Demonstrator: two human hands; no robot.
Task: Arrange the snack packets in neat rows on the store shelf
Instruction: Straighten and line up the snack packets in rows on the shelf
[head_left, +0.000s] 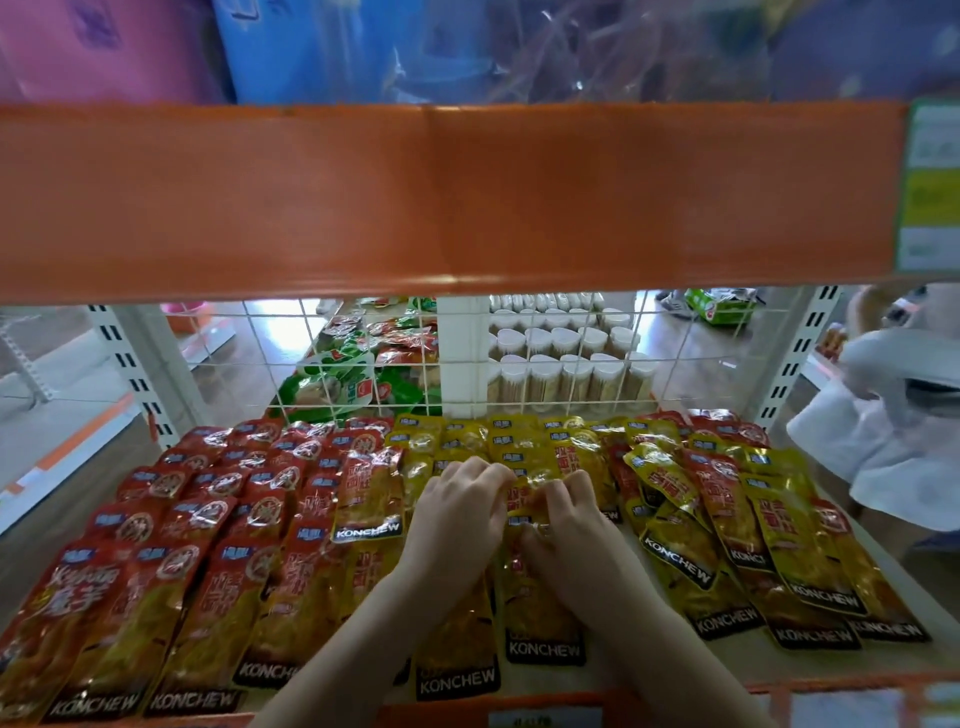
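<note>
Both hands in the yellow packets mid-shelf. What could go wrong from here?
1. The left hand and right hand work among overlapping glossy yellow packets; tugging one may drag its neighbours out of line.
2. The tilted packets to the right lie loosely fanned near the shelf's front edge and could slide off if nudged.
3. The forearms lie over the front row and may shift it.

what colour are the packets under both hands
Yellow packets, printed in red, under the left hand and right hand; head view.
</note>
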